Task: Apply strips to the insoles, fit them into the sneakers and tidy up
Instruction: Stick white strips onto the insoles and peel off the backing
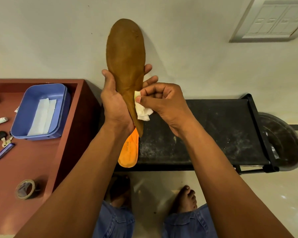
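Two benches: red-brown bench (64, 152) at left, black bench (213, 134) ahead against the wall; floor between and below them lies open for moving.
Insole, brown (126, 69): held upright before the wall, heel end down, well above both benches.
Insole, orange (129, 152): lies on the black bench's near left edge, partly overhanging.
Blue tray (33, 103): on the red-brown bench, white strips (43, 115) inside.
Left hand (112, 103): grip wraps the brown insole's waist.
Right hand (163, 98): grip narrow, pinching a crumpled white piece (142, 112) at the insole's right edge.
Tape roll (25, 188): near bench's front edge.
Keys (4, 140): beside the tray.
Progress: judged early; strip work on first insole under way, second insole untouched, sneakers not in view, fitting and tidying remain.
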`<state>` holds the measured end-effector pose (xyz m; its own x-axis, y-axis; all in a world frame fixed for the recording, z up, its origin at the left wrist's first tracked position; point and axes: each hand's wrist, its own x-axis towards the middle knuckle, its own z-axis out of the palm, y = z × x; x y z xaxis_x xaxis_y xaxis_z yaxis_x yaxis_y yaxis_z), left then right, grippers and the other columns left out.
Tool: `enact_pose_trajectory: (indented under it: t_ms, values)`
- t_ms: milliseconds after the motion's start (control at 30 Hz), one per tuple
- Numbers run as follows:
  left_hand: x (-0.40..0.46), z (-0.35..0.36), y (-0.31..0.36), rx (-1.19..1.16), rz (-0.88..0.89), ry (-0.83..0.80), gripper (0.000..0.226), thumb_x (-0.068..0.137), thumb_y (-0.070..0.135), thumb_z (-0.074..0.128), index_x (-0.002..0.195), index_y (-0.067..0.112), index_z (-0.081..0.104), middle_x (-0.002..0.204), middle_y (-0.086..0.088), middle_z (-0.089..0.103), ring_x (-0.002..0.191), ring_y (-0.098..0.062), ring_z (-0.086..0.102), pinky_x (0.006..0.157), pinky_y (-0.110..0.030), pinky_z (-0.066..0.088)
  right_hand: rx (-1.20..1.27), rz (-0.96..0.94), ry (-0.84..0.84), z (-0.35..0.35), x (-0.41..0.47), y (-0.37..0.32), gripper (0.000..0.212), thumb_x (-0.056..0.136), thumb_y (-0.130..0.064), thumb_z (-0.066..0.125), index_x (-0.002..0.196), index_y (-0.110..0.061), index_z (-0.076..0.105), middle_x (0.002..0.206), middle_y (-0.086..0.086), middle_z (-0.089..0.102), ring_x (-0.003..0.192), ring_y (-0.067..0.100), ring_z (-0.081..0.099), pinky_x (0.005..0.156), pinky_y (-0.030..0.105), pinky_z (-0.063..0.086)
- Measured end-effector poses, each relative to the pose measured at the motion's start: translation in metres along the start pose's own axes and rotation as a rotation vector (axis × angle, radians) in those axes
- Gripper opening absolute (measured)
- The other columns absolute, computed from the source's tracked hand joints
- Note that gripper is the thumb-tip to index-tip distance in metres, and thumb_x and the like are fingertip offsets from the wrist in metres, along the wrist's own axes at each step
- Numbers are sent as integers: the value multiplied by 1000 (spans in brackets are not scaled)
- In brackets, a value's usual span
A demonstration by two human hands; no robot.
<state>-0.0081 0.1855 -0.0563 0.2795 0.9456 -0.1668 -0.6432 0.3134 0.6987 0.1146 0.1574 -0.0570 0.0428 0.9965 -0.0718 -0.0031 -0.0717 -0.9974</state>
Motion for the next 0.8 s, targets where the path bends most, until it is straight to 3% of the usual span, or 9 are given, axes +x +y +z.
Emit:
enact_pose_trajectory:
  t_ms: [133,233,333,467,600,800]
  values:
    - [-2,4,-7,85,-18,-20,84,105,64,11,146,2,49,144,-23,57,132,-40,57,113,-57,43,37,-9,113,-1,1,-2,8,85,-6,80,92,-8,76,86,-1,77,83,13,76,76,25,61]
    - [-2,7,-12,172,-14,-11,75,108,57,16,140,2,56,137,-22,63,129,-34,61,115,-50,43,67,-38,219,-4,2,-1,8,85,-7,79,92,-7,76,84,-2,78,89,11,75,80,28,62]
    - [-4,9,-14,238,-1,-3,68,110,52,18,140,4,56,133,-17,67,126,-30,64,111,-46,47,70,-47,266,-8,4,-1,14,86,-7,79,99,-3,76,91,5,78,86,16,76,75,26,62]
    - [-5,7,-11,193,-42,-1,72,109,55,18,138,2,57,135,-21,64,128,-33,62,116,-50,42,-9,-5,64,-10,2,-2,14,84,-4,79,97,1,75,91,16,77,80,20,74,80,35,64]
    - [-7,7,-8,182,-72,-4,76,108,57,18,138,-1,56,135,-24,64,127,-34,63,115,-51,43,-120,-47,-99,-11,0,-2,13,84,-2,79,94,4,75,84,12,75,72,13,71,73,25,60]
    - [-8,11,-11,314,-40,-5,64,110,50,18,131,7,62,128,-14,71,121,-27,67,108,-44,50,-137,-154,150,-7,0,0,8,84,-6,80,92,-4,78,85,6,77,77,16,75,73,28,63]
